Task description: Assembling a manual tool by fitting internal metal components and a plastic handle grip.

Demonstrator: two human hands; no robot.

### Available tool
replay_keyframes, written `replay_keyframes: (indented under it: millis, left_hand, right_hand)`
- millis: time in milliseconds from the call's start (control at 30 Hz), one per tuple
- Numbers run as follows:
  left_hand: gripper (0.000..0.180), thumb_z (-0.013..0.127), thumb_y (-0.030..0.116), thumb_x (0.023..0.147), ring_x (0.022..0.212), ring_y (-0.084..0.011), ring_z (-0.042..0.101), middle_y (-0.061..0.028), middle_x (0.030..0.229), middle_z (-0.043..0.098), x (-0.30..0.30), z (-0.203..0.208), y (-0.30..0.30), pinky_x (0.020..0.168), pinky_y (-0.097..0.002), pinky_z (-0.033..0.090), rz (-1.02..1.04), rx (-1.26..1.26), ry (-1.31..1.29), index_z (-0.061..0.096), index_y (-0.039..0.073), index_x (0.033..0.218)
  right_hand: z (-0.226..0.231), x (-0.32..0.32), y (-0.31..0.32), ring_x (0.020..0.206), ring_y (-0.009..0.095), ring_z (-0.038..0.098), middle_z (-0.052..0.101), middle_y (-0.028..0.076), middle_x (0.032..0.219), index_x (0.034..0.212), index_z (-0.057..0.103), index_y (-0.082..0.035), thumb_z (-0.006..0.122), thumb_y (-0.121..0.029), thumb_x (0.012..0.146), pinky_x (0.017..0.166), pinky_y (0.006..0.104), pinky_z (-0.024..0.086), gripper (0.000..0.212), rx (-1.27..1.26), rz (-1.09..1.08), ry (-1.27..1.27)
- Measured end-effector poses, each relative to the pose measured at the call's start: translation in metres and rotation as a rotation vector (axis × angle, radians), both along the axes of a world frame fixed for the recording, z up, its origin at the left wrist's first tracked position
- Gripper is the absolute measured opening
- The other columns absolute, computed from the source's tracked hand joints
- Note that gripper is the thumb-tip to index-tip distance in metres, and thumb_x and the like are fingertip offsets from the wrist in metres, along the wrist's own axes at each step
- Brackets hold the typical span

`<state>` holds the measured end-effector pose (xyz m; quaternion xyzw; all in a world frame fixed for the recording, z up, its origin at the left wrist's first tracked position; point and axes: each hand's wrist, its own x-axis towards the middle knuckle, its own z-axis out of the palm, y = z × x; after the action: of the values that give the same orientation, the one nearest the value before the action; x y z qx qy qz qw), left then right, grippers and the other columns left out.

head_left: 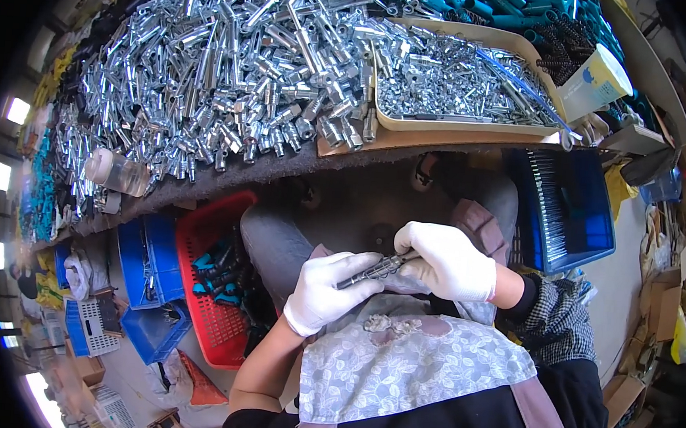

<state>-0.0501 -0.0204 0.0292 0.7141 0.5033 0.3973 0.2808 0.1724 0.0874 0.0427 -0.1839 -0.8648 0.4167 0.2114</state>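
Both my hands wear white gloves and meet above my lap. My left hand [328, 286] is closed round a slim metal part with a dark coil spring [367, 274], which slants up to the right. At its upper end my right hand [449, 263] pinches with thumb and bent fingers; the glove hides the tip of the part. Beyond my hands, a large heap of shiny metal fittings [234, 63] covers the bench. Right of the heap, a shallow cardboard tray [476, 129] holds many small metal pieces.
A red basket [223, 331] with black and teal parts stands left of my legs, near blue bins [152, 268]. On the right is a blue crate [575, 250] with rows of metal rods. A paper cup [595, 84] and a clear jar [119, 172] stand on the bench.
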Motion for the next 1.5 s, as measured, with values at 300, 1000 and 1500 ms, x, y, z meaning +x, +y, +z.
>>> replay_keyframes:
  millis: [300, 1000, 1500]
  left_hand:
    - [0.036, 0.080, 0.014, 0.077, 0.073, -0.0290, 0.069, -0.0145, 0.087, 0.071, 0.002, 0.007, 0.000, 0.066, -0.0338, 0.052, 0.194, 0.042, 0.058, 0.070, -0.001, 0.108]
    - [0.035, 0.080, 0.016, 0.076, 0.063, -0.0285, 0.065, -0.0098, 0.082, 0.067, -0.011, -0.016, 0.018, 0.058, -0.0367, 0.053, 0.193, 0.138, 0.255, 0.072, 0.006, 0.108]
    - [0.031, 0.080, 0.009, 0.076, 0.070, -0.0308, 0.068, -0.0169, 0.084, 0.069, -0.016, -0.013, 0.021, 0.063, -0.0352, 0.053, 0.235, 0.053, 0.182, 0.071, 0.000, 0.105]
  right_hand:
    - [-0.015, 0.009, -0.004, 0.102, 0.023, 0.063, 0.063, 0.012, 0.111, 0.115, 0.063, 0.000, 0.060, -0.007, 0.089, 0.091, 0.0329, 0.050, 0.026, -0.392, -0.345, 0.238]
    - [-0.015, 0.000, 0.002, 0.113, 0.019, 0.062, 0.067, 0.012, 0.123, 0.135, 0.055, 0.001, 0.060, -0.022, 0.098, 0.097, 0.0328, 0.049, 0.044, -0.764, -0.128, -0.018]
    - [0.066, 0.013, 0.380, 0.098, 0.035, 0.070, 0.072, 0.017, 0.107, 0.103, 0.076, -0.014, 0.060, -0.010, 0.084, 0.086, 0.0432, 0.056, 0.025, 0.807, -0.882, -0.684]
